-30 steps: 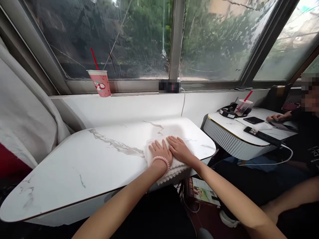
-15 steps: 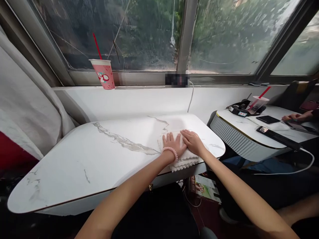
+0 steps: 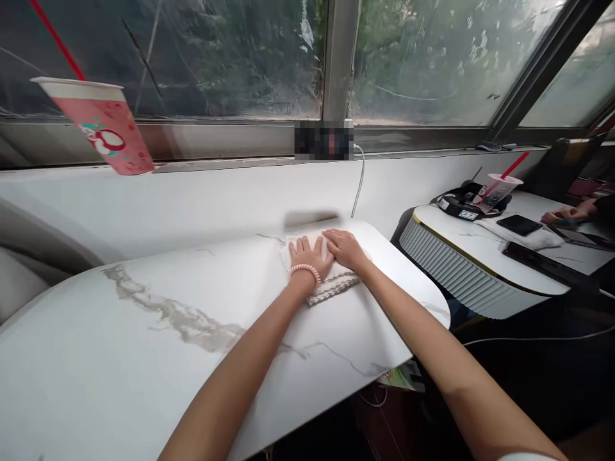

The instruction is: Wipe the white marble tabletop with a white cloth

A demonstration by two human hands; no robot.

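Observation:
My left hand [image 3: 311, 257], with a pink coiled band around the wrist, lies flat with fingers spread on a folded white cloth [image 3: 336, 286]. Beside it, my right hand [image 3: 346, 248] rests on the same cloth, fingers stretched out and angled toward the left one. The cloth has a wavy edge facing me and sits on a white marble-patterned table [image 3: 144, 371], near the far edge by the wall. Both palms press on top of the cloth; neither hand is closed around it.
On the windowsill stand a pink paper cup [image 3: 106, 131] with a red straw and a blurred-out dark object [image 3: 323, 141] with a white cable [image 3: 359, 182]. At right, a second table [image 3: 480, 266] bears a clear cup [image 3: 497, 192], a phone [image 3: 519, 224] and another person's hands [image 3: 569, 212].
Both hands and the cloth have moved away from the table's near edge, toward the wall. My view has come closer to the table, and the pink cup appears larger and farther left.

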